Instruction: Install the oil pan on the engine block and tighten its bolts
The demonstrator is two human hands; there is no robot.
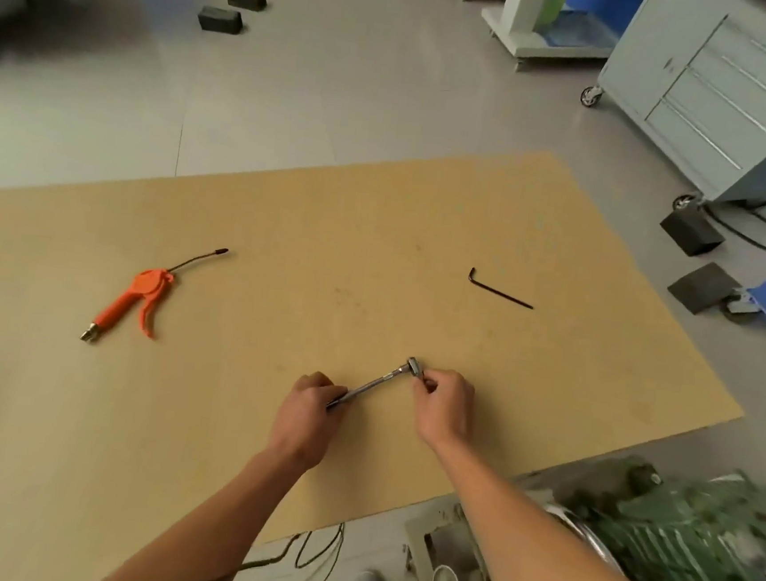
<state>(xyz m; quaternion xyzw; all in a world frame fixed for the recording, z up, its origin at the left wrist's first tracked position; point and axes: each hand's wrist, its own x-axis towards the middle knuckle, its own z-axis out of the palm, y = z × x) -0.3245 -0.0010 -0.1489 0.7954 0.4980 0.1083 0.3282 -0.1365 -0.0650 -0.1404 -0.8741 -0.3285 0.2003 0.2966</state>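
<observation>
Two hands are meeting on one tool: I am gripping the handle of the ratchet wrench [375,384] in my left hand [308,411], fingers [334,390] curled round its lower end. My right hand [447,409] is pinching the ratchet head [413,366], thumb and fingertips clamped on it. The wrench is sitting low over the tan board [285,217], just toward 6 o'clock from its middle, and slanting from 7 o'clock up to 1 o'clock. I cannot tell whether it is touching the board.

I am judging it to be slim, rigid polished steel, light enough for one hand yet slick. That makes the handle the place to hold and the head the place for fine finger work. Whether a socket is fitted is too small to tell.

The green engine [690,563] is lying blurred at 5 o'clock, off the board's edge. It is looking heavy and ribbed, so nothing to shift casually. I am not making out an oil pan or bolts.

An orange air blow gun [134,301] is lying at 9 o'clock and a black hex key [499,292] at 2 o'clock.
</observation>
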